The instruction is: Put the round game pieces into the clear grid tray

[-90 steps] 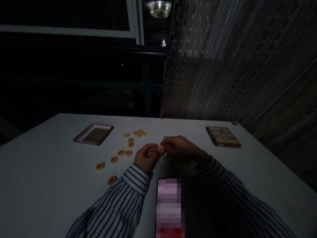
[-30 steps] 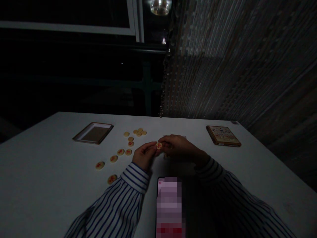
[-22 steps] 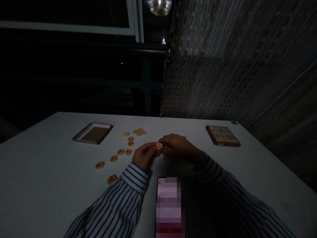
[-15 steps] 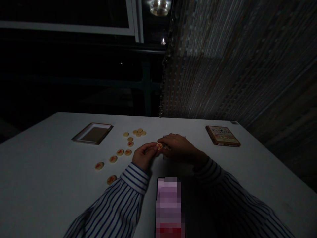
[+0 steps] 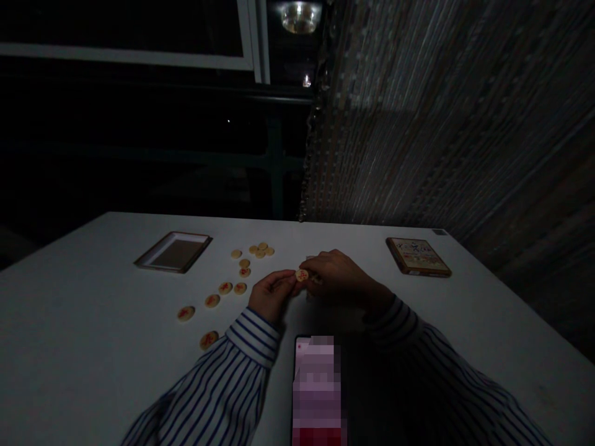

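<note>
Over a white tabletop (image 5: 106, 353), hands (image 5: 271, 296) pinch a disc (image 5: 302, 275).

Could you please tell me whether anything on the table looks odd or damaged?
Only the phone at bottom centre looks odd: coarse blocks hide most of its screen. The scattered discs show no visible damage in dim light.

Above the table (image 5: 83, 328), a disc (image 5: 302, 275) sits between left hand (image 5: 271, 294) and right hand (image 5: 341, 275). Loose discs (image 5: 212, 300) lie left of and beyond the left hand, a tray (image 5: 179, 255) farther left. Right of the right hand lies a box (image 5: 418, 256); nearer the body than both hands, a phone (image 5: 313, 384).
</note>
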A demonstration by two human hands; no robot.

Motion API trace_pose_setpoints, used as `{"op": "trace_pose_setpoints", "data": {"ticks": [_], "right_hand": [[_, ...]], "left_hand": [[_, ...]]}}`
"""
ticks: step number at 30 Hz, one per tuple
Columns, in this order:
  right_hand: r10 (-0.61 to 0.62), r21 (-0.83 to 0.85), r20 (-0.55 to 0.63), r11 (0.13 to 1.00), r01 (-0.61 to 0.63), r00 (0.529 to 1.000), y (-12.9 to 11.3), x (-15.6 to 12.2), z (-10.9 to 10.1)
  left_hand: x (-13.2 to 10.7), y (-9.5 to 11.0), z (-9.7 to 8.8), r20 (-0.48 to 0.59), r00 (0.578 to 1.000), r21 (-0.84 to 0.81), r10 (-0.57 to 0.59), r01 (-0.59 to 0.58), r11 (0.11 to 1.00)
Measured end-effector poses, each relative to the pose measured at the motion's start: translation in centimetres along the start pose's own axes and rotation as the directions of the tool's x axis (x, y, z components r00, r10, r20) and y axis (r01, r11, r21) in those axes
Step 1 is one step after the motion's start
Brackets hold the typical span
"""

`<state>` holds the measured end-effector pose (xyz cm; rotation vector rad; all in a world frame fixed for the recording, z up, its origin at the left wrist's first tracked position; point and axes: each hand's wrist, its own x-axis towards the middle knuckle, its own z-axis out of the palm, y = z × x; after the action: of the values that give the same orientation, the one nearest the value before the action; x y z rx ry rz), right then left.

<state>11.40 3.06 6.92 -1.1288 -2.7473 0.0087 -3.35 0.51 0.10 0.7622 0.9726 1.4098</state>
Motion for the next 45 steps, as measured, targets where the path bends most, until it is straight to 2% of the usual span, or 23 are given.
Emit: {"op": "trace_pose_setpoints", "data": {"ticks": [7, 13, 22, 31, 37, 41, 45], "right_hand": [[0.022, -0.023, 0.044, 1.0, -0.021, 0.999, 0.2, -0.4, -0.8], [0.072, -0.044, 0.103, 0.997, -0.068, 0.992, 0.0, -0.4, -1.3], [0.046, -0.083, 0.146, 0.996, -0.034, 0.988, 0.7, -0.6, -1.0], [0.037, -0.098, 0.194, 0.995, -0.018, 0.98, 1.0, -0.6, -0.3], [0.039, -0.117, 0.224, 0.993, -0.013, 0.974, 1.0, -0.5, -0.1], [0.03, -0.119, 0.23, 0.993, -0.003, 0.973, 1.0, -0.6, 0.1], [0.027, -0.11, 0.234, 0.994, -0.001, 0.972, 1.1, -0.6, 0.3]], "left_hand": [[0.1, -0.3, -0.1, -0.023, 0.999, 0.071, 0.029, -0.028, 0.997], [-0.2, 0.0, -0.1, -0.013, 0.998, 0.198, 0.058, -0.055, 0.979], [-0.3, 0.2, -0.1, 0.009, 0.996, 0.338, 0.092, -0.09, 0.937], [0.0, -0.4, -0.4, 0.009, 0.997, 0.321, 0.072, -0.071, 0.944], [0.1, -0.8, -0.4, -0.026, 0.991, 0.322, 0.132, -0.116, 0.939], [0.1, -0.5, -0.5, 0.018, 0.996, 0.349, 0.086, -0.086, 0.933], [0.1, -0.5, -0.5, 0.006, 0.997, 0.354, 0.082, -0.079, 0.932]]}}
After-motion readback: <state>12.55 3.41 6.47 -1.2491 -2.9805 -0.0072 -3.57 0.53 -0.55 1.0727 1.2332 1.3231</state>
